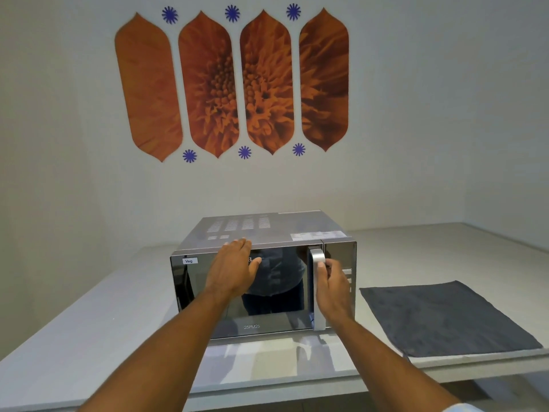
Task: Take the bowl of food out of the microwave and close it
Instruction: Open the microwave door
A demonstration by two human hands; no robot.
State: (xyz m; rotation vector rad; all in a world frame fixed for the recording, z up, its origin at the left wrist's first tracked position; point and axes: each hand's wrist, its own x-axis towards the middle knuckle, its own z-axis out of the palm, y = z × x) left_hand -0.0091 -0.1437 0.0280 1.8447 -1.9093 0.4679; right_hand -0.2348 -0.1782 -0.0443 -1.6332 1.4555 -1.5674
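Microwave [264, 281] on pale counter [89, 337]; grey cloth [445, 318] beside; white walls.

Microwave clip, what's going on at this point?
A person stands at a microwave on a pale counter. The right hand is wrapped around the silver door handle, and the left hand lies flat against the top edge of the door, apparently bracing it. The door looks shut, or very nearly so, and its mirrored glass hides the inside, so no bowl is visible. A dark grey cloth lies flat on the counter to the right.
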